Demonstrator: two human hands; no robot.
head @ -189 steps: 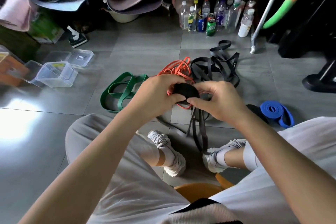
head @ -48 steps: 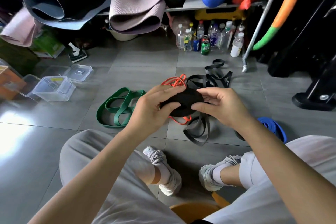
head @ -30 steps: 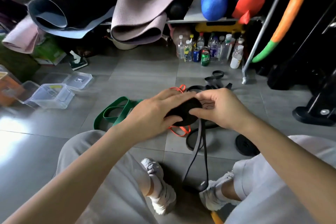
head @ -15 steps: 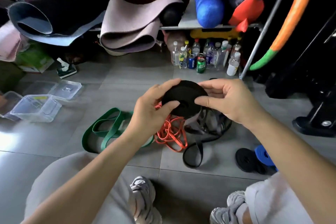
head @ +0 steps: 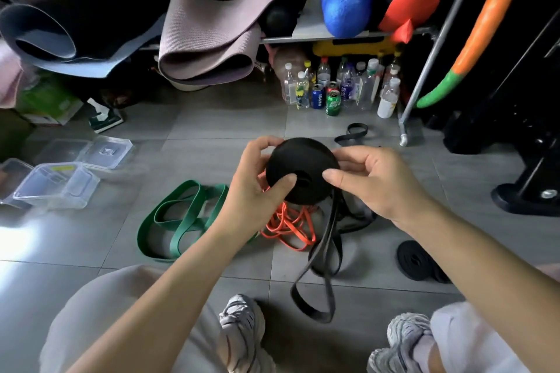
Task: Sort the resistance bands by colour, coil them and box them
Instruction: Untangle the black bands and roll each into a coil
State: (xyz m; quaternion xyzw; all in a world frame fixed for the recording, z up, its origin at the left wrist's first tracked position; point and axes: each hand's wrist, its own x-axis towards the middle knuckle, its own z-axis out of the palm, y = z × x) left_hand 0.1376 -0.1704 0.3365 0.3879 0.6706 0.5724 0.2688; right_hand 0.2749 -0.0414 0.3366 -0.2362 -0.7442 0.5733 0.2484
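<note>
Grey tile floor (head: 212, 118): the work surface, with the bands lying loose on it.

Green band (head: 185, 221): lay flat in open loops, left of centre, untouched.

Orange band (head: 291, 228): a tangled heap just beside the green one, directly under the hands.

Clear plastic box (head: 57, 186): stood open far left, well apart from the coiling, so the finished coil would have to be carried across to it.

Black coil (head: 303, 160): the task's piece, held in the air above the orange heap with its flat face towards the camera.

Loose tail (head: 313, 315): hung from the coil's lower right edge down to the floor between the shoes, not yet wound in.

Left hand (head: 257, 191) and right hand (head: 375, 182): both clamped on the coil from opposite sides, thumbs on the face near the centre hole and fingers round the rim.

Handling advice, as a judgement:
- One thumb should pin the wraps while the other hand fed the tail in flat, without a twist.
- The tension should stay even, since a slack rubber coil would likely spring open.
- The tail should be lifted clear of the orange heap so that it did not snag.
</note>
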